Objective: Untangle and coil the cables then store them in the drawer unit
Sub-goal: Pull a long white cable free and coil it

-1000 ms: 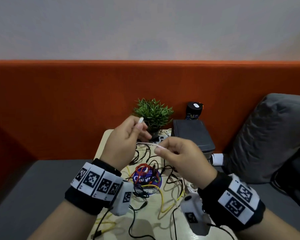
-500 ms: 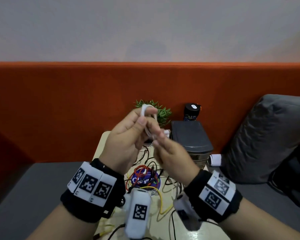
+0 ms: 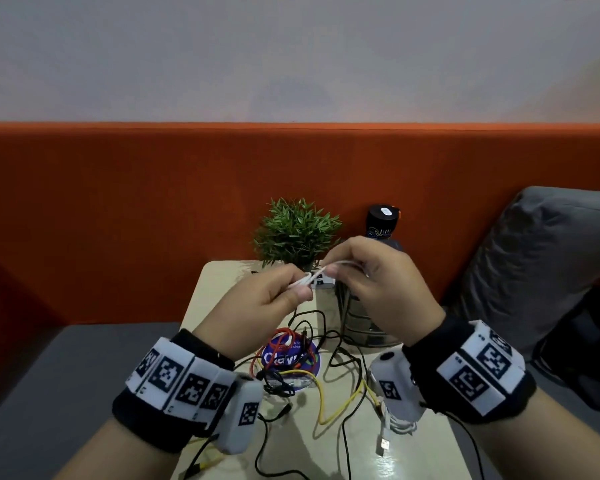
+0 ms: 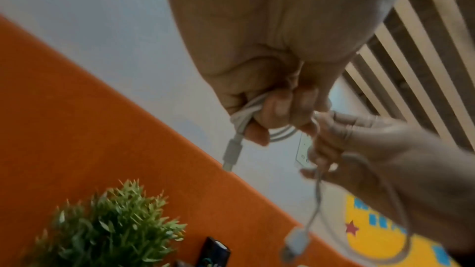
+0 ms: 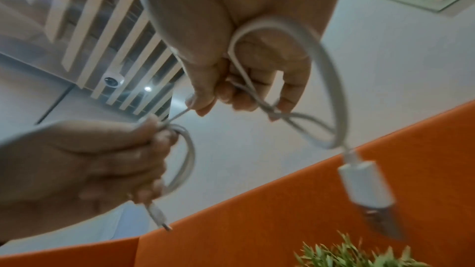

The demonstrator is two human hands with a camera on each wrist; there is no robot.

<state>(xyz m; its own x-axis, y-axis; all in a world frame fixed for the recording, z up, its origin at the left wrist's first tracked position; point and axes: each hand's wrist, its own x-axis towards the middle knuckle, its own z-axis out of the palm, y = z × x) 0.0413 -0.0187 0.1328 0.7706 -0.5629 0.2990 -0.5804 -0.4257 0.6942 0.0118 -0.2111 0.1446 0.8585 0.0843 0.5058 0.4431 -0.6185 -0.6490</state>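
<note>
A thin white cable (image 3: pixel 311 277) runs between my two raised hands above the table (image 3: pixel 219 289). My left hand (image 3: pixel 300 291) grips a small coil of it (image 4: pixel 257 113), and the small plug (image 4: pixel 231 154) hangs below the fist. The right hand (image 3: pixel 333 268) pinches the strand, with a loose loop (image 5: pixel 334 88) ending in a USB plug (image 5: pixel 365 186). The dark drawer unit (image 3: pixel 359 325) stands behind my right hand, mostly hidden. Tangled red (image 3: pixel 281 336), black and yellow (image 3: pixel 329 407) cables lie on the table.
A potted plant (image 3: pixel 297 230) and a black can (image 3: pixel 383 220) stand at the table's far edge against the orange backrest. A grey cushion (image 3: pixel 551 258) is at the right. Another white cable with a USB plug (image 3: pixel 383 445) lies near the front right.
The hands were pressed close together in front of the plant. They have dropped lower and drawn apart, the right one moving right with a strand stretched between them.
</note>
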